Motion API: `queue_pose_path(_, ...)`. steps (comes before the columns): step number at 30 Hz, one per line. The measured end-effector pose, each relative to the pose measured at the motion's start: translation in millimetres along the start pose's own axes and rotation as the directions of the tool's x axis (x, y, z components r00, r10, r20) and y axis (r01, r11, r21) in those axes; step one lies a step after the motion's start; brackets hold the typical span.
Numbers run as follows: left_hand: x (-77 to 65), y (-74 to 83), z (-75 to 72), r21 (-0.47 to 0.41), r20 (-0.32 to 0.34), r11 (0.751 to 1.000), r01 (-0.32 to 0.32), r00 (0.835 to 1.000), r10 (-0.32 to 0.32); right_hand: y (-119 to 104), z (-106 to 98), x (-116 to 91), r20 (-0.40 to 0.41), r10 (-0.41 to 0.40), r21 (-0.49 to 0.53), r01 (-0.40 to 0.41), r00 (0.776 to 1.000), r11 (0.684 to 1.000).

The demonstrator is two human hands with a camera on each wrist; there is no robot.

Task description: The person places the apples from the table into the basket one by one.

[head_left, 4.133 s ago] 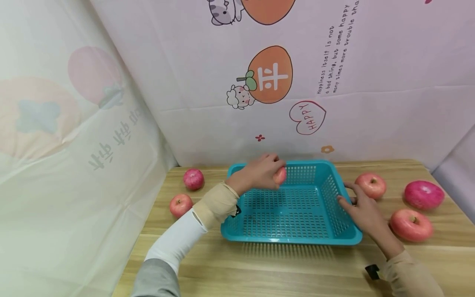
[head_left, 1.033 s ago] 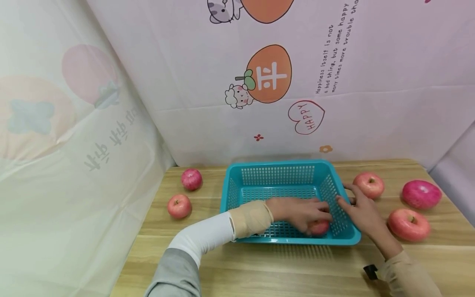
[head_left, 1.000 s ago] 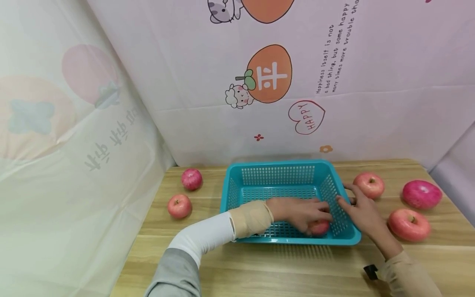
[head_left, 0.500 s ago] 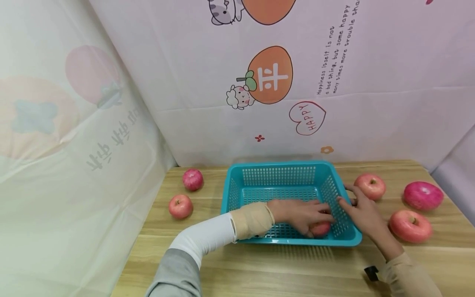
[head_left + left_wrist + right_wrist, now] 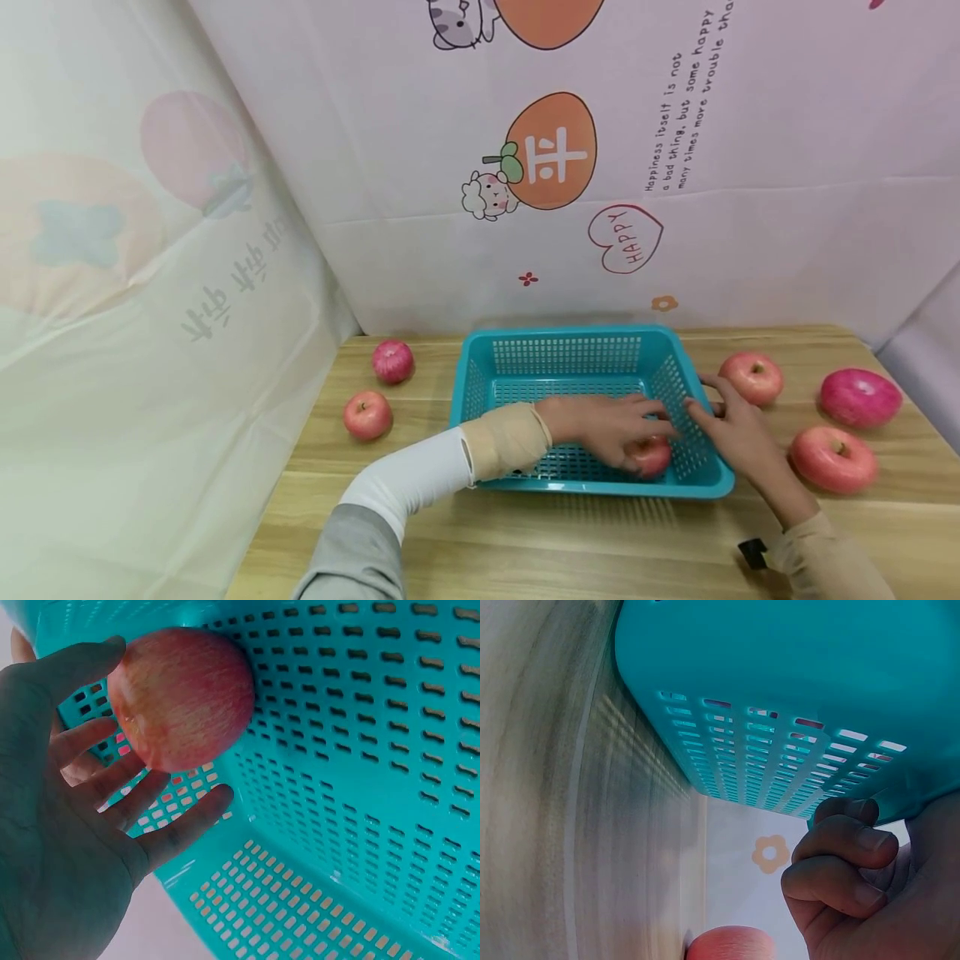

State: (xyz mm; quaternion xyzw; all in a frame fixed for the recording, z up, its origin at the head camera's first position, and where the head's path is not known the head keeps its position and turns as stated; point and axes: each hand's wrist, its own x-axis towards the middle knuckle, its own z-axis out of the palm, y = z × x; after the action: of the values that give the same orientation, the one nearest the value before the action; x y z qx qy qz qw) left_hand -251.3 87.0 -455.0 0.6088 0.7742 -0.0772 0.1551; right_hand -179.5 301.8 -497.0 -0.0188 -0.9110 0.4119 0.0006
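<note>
Pale printed cloth [image 5: 420, 267] hangs behind a wood-grain surface [image 5: 540, 546], and on the surface sits a blue plastic basket [image 5: 570, 488]. About 4 seconds ago the left hand [image 5: 611, 429] held a red apple [image 5: 656, 458] over the basket's far left part; now that apple rests on the basket floor in its near right corner. Compared with half a second ago, the left hand's fingers have lifted and spread, baring more of the apple. That hand has let go, though I cannot tell whether the thumb tip touches the skin. As before, the right hand [image 5: 738, 429] grips the basket's right rim, fingers curled outside. Unmoved are a small apple [image 5: 367, 415] and a magenta ball [image 5: 393, 362] at left, and 2 larger apples [image 5: 834, 460] and a magenta oval [image 5: 861, 398] at right. Cloth print reads "HAPPY" inside a heart [image 5: 626, 239], and "Happiness itself is not a bad thing, but some happy many times more trouble tha", cut off at the top.
</note>
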Motion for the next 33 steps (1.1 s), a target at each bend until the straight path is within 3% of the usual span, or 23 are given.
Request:
queue_pose_path(17,-30.8,-18.5,-11.7,-0.057,-0.121,0.998,0.015,0.992,-0.022,-4,-1,-3,-0.007,-0.005,0.008,0.005,1.000,1.000)
queue_pose_path(26,-58.9,-35.8,-20.9,-0.097,-0.190,0.992,0.080,0.977,-0.097,-5,1,-2,-0.026,-0.004,-0.017,0.004,1.000,1.000)
queue_pose_path(33,-80.4,-48.2,-29.6,-0.163,-0.243,0.977,0.134,0.955,-0.171,-5,1,-2,-0.028,-0.001,-0.034,0.000,1.000,0.999)
